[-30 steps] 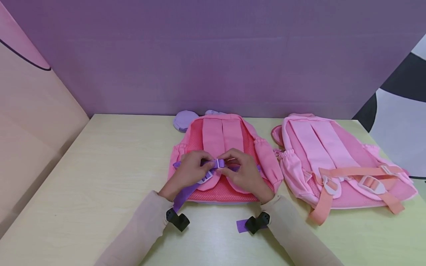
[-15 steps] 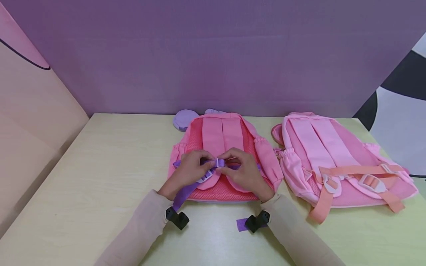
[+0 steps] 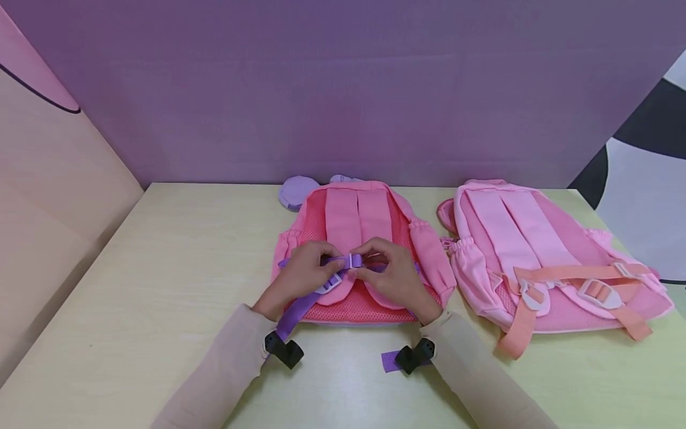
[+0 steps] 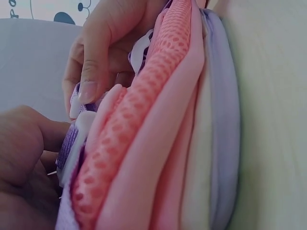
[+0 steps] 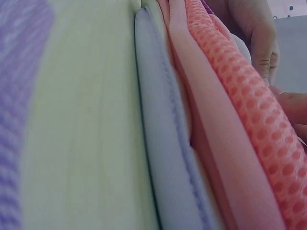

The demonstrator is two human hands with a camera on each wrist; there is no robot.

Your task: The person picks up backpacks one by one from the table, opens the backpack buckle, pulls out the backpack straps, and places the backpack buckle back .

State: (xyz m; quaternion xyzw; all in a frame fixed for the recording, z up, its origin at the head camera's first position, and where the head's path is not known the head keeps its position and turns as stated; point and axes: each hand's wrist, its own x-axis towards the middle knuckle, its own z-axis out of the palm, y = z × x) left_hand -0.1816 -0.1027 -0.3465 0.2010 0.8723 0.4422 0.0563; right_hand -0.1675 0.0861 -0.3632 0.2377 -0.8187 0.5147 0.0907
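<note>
A coral-pink backpack [image 3: 343, 220] lies back side up on the table, its two shoulder straps running down the middle. Across its lower part runs a purple strap [image 3: 292, 314] with a small white buckle [image 3: 352, 261]. My left hand [image 3: 308, 268] pinches the purple strap just left of that buckle. From the other side my right hand [image 3: 393, 273] pinches the strap at the buckle's right edge, thumb and fingertips meeting. A larger white strap adjuster [image 3: 329, 284] shows below the left fingers. In the left wrist view, both hands close in on the buckle beside the mesh padding [image 4: 139, 110].
A lighter pink backpack [image 3: 514, 238] with orange straps [image 3: 518, 333] and white adjusters lies to the right, close beside the first. A round lilac pouch [image 3: 298, 192] sits behind the coral bag. A purple strap end [image 3: 390, 361] lies on the table [image 3: 161, 286] near the right wrist.
Both hands keep their grip at the small buckle with barely any movement. The whole head view has shifted very slightly.
</note>
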